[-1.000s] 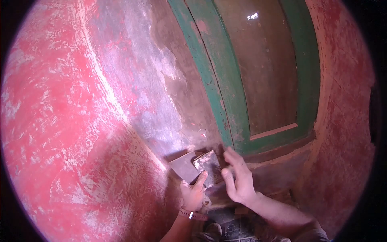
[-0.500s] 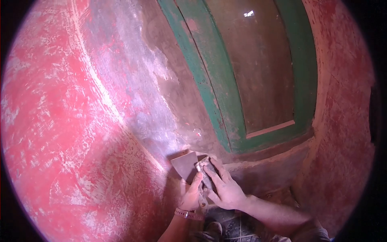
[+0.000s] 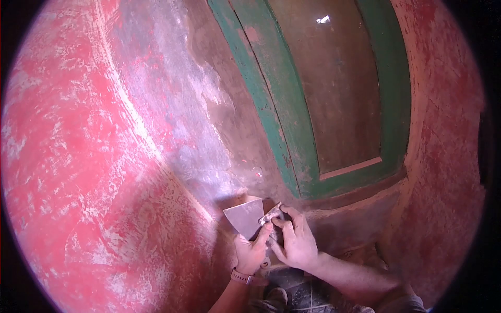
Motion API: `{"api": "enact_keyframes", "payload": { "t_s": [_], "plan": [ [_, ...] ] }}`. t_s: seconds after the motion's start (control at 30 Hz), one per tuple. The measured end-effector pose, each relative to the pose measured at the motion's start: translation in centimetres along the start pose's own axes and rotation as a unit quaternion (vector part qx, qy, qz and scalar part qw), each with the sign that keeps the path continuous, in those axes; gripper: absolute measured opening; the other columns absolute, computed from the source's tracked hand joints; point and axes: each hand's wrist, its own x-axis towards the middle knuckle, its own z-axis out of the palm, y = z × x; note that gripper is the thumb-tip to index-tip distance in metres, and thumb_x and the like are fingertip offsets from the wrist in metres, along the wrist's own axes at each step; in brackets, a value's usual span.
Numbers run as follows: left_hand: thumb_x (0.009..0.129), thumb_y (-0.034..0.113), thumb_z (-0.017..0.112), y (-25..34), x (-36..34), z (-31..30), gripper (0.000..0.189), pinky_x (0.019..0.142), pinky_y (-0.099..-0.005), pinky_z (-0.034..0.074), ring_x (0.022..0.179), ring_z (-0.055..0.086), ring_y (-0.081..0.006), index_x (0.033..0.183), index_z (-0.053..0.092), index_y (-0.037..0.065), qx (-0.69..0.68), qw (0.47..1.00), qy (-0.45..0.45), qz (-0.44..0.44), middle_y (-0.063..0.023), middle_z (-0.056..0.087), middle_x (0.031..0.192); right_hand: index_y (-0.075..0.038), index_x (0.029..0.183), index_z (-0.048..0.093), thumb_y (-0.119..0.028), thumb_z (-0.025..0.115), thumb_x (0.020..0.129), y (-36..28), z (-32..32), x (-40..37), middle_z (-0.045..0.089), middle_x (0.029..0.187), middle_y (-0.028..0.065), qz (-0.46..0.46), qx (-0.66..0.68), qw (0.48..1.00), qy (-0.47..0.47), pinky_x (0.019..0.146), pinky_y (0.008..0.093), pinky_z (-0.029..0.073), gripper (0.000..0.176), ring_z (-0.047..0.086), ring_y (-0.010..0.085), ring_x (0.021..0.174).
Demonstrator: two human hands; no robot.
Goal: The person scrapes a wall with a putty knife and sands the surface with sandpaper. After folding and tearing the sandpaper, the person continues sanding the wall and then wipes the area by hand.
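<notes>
A flat putty knife [image 3: 245, 216] with a wide grey blade points up and left at the bottom centre. My left hand [image 3: 251, 251], with a watch band at its wrist, is closed round the lower part of the knife. Against the blade's right side is a small whitish, crusted block [image 3: 272, 214]. My right hand [image 3: 296, 240] grips this block between thumb and fingers, close to my left thumb. The underside of the block is hidden.
A green wooden frame [image 3: 292, 104] with a brown panel [image 3: 342, 94] stands ahead, above the hands. Patchy red wall [image 3: 78, 172] fills the left side, and more red wall [image 3: 449, 156] is at the right. My legs show below.
The block has tilted and risen slightly in my right hand, whose fingers are more curled. My left hand and the knife have shifted a little to the right, with more of the blade showing.
</notes>
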Motion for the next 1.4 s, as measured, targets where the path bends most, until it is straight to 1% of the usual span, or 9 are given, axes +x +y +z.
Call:
{"api": "enact_keyframes", "payload": {
  "t_s": [0.07,0.17,0.3,0.6,0.8,1.0,1.2,1.3,1.4],
  "plan": [
    [0.1,0.017,0.079,-0.2,-0.3,-0.3,0.019,0.057,-0.0228,0.047,0.07,0.059,-0.0038,0.11,0.076,0.001,0.01,1.0,0.009,-0.007,0.0019,0.073,0.095,-0.001,0.139,0.05,-0.013,0.085,0.082,1.2,0.4,1.0,0.046,0.143,0.0278,-0.087,-0.051,0.993,0.056,0.107,0.0578,0.048,0.068,0.051,0.0522,0.129],
    [0.101,0.021,0.078,0.2,-0.5,0.1,0.023,0.054,-0.023,0.044,0.064,0.056,-0.0032,0.114,0.078,0.002,0.027,0.999,0.022,-0.025,0.0023,0.074,0.095,-0.004,0.138,0.052,-0.01,0.086,0.081,2.7,1.5,2.6,0.047,0.142,0.0261,-0.076,-0.083,0.986,0.122,0.109,0.0593,0.046,0.066,0.049,0.0524,0.131],
    [0.102,0.022,0.078,0.7,-0.4,0.4,0.026,0.056,-0.022,0.046,0.069,0.059,-0.0026,0.119,0.079,0.002,0.048,0.996,0.036,-0.059,0.0011,0.076,0.101,-0.008,0.145,0.052,-0.013,0.08,0.085,4.5,2.1,2.5,0.047,0.153,0.0203,-0.057,-0.13,0.988,0.066,0.105,0.0529,0.048,0.067,0.049,0.0457,0.137],
    [0.101,0.018,0.078,-0.7,0.2,-0.4,0.024,0.069,-0.0226,0.052,0.087,0.066,-0.0058,0.115,0.079,-0.002,0.055,0.997,0.038,0.048,-0.0023,0.077,0.106,-0.009,0.151,0.051,-0.015,0.074,0.081,5.4,2.3,1.8,0.049,0.16,0.0152,-0.02,-0.226,0.974,0.006,0.101,0.0499,0.048,0.073,0.05,0.0369,0.145],
    [0.101,0.018,0.078,0.1,0.0,0.2,0.023,0.068,-0.0226,0.051,0.087,0.068,-0.0061,0.111,0.079,-0.003,0.034,0.998,0.056,-0.001,-0.0032,0.078,0.102,-0.008,0.151,0.051,-0.016,0.074,0.079,4.1,0.9,1.7,0.05,0.16,0.0173,-0.017,-0.13,0.991,0.02,0.102,0.0495,0.046,0.076,0.052,0.038,0.145],
    [0.101,0.017,0.078,0.4,-0.1,0.2,0.023,0.071,-0.0237,0.053,0.089,0.07,-0.0082,0.111,0.078,-0.004,0.032,0.997,0.067,-0.021,-0.0073,0.08,0.105,-0.004,0.151,0.052,-0.016,0.073,0.08,4.3,1.4,2.6,0.05,0.161,0.0202,-0.081,-0.155,0.983,0.046,0.105,0.0484,0.046,0.075,0.051,0.038,0.146],
    [0.101,0.015,0.077,-0.5,0.1,-0.6,0.023,0.079,-0.0261,0.055,0.092,0.071,-0.0101,0.111,0.077,-0.005,0.043,0.996,0.076,-0.005,-0.0069,0.079,0.102,0.001,0.153,0.049,-0.016,0.071,0.081,5.0,2.0,-0.8,0.047,0.162,0.0242,-0.008,-0.199,0.979,-0.039,0.11,0.0521,0.043,0.077,0.049,0.0386,0.148],
    [0.102,0.017,0.077,-1.7,0.6,-1.1,0.023,0.069,-0.0246,0.053,0.082,0.069,-0.008,0.111,0.078,-0.004,0.041,0.994,0.09,0.039,-0.0063,0.079,0.1,0.001,0.156,0.044,-0.016,0.071,0.082,4.9,2.8,-2.7,0.045,0.163,0.0255,0.026,-0.227,0.972,-0.056,0.11,0.0534,0.043,0.081,0.047,0.0388,0.15],
    [0.102,0.021,0.077,-1.1,0.4,-0.6,0.024,0.055,-0.0231,0.047,0.069,0.063,-0.0047,0.111,0.078,-0.001,0.019,0.994,0.105,-0.001,-0.006,0.08,0.099,0.004,0.156,0.043,-0.008,0.07,0.08,5.6,4.2,-2.1,0.044,0.163,0.0296,-0.009,-0.207,0.978,0.002,0.108,0.0568,0.042,0.081,0.047,0.0431,0.149]
  ]
}}
